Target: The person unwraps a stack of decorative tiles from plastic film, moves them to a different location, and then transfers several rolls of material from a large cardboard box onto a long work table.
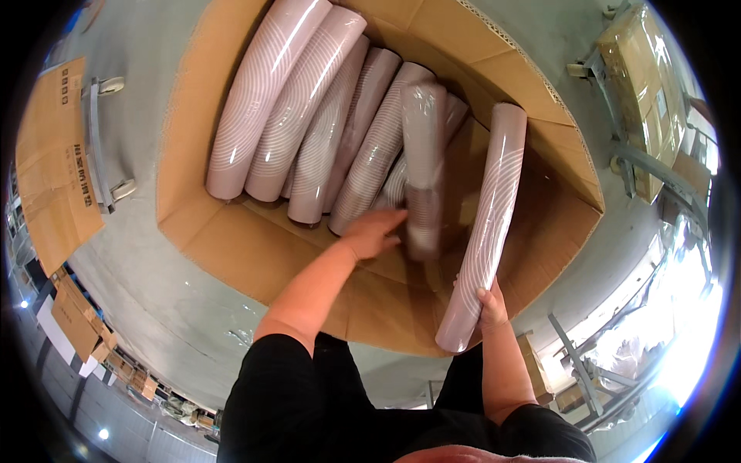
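A large open cardboard box (255, 255) holds several mauve rolls with curved pale lines, wrapped in clear plastic. They lean side by side toward its left, among them a thick roll (266, 100). My right hand (492, 306) is closed around the lower part of one wrapped roll (498, 193), held tilted over the right side of the box. Smeared by motion, another wrapped roll (424, 154) stands nearly upright near the middle. Just left of its lower part is my left hand (376, 231), fingers stretched out and apart, holding nothing.
A flattened brown carton (58, 166) stands by a metal frame on wheels at the left. On the right, a plastic-wrapped carton (637, 92) rests on a wheeled metal frame. More cartons (77, 316) are at the lower left. The floor (131, 255) is grey.
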Demonstrator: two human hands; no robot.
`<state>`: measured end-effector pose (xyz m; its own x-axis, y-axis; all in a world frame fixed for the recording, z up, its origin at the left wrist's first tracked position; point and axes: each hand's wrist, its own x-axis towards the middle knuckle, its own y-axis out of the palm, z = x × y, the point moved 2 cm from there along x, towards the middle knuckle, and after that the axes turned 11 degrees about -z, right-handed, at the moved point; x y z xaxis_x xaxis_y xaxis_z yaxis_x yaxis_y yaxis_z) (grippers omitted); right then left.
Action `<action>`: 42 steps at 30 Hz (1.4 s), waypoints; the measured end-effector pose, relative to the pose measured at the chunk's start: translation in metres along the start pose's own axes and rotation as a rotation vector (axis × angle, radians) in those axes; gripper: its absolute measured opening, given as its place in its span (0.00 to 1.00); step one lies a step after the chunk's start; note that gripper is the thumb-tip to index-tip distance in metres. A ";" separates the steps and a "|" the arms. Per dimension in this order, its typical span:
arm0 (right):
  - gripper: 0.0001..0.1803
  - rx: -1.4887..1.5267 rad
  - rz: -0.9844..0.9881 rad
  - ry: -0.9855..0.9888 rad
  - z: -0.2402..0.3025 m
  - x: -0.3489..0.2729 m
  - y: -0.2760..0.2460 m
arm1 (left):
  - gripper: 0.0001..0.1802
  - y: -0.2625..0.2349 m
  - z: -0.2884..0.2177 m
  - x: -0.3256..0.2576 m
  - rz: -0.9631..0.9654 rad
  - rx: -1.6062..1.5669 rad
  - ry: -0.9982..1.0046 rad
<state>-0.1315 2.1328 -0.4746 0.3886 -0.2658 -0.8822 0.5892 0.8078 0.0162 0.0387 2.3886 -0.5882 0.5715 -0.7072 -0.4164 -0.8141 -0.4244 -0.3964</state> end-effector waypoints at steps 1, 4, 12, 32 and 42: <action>0.54 0.004 0.007 0.003 -0.001 0.004 0.000 | 0.33 0.002 0.041 0.006 -0.296 0.006 -0.066; 0.54 -0.022 0.025 0.030 -0.011 0.016 -0.005 | 0.26 -0.035 0.122 0.056 -0.795 0.242 -0.194; 0.53 0.015 0.070 0.132 0.003 0.011 0.005 | 0.31 0.042 0.101 0.103 -0.798 0.467 -0.413; 0.49 0.092 0.006 0.144 0.001 0.012 -0.025 | 0.40 0.050 0.094 0.135 -0.238 0.862 -0.269; 0.51 0.150 0.013 0.290 0.006 0.014 -0.023 | 0.45 -0.002 0.107 0.211 -0.738 1.005 -0.537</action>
<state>-0.1353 2.1069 -0.4847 0.1912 -0.0774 -0.9785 0.6916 0.7180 0.0783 0.1719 2.3005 -0.7634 0.9954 -0.0927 -0.0228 -0.0086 0.1507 -0.9885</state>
